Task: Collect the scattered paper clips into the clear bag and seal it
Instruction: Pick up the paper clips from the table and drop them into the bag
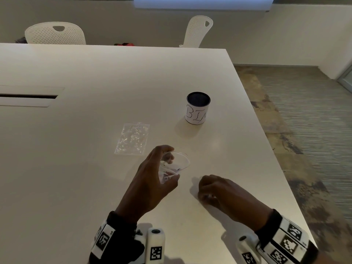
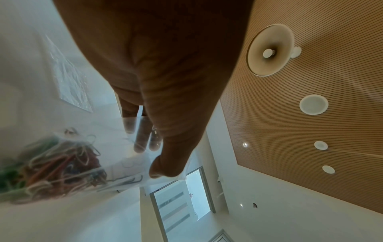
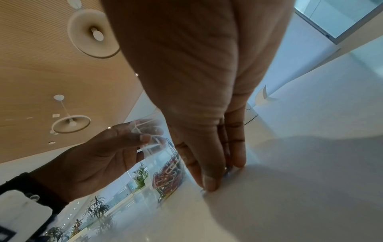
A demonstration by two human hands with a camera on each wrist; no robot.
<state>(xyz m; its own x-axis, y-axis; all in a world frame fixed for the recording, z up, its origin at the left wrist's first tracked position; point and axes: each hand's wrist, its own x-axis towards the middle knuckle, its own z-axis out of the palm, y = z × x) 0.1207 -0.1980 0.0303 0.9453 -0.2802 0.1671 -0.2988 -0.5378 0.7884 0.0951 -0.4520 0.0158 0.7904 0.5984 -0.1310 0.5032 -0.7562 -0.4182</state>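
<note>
The left hand (image 1: 152,174) is holding the clear bag (image 1: 174,165) just above the tabletop (image 1: 95,77), on the near side of the labelled cup (image 1: 198,108), with thumb and fingers pinching the rim so the mouth is gaping toward the cup. Inside, a bundle of coloured paper clips (image 2: 51,165) is gathering at the low end of the bag. The right hand (image 1: 219,189) is resting on the tabletop just beside the bag, on the side nearer the table edge, its fingers (image 3: 209,180) drawn together and pressing down on something small there, probably a last loose clip (image 3: 228,172), though it is too blurred to be sure.

The bag is looking thin, limp and slippery, so it is likely to fold shut unless it is being held by the stiffer seal strip at the mouth; the clips are light and springy and tend to tangle, so pinching one against the surface or sliding it looks easiest. A second clear packet (image 1: 132,139) is lying flat between the left hand and the cable slot (image 1: 28,96).

The tabletop is pale, smooth and faintly glossy. Beyond the cup, two white perforated chairs (image 1: 55,33) are standing at the far edge, and patterned carpet (image 1: 304,111) is running along the side nearest the cup.
</note>
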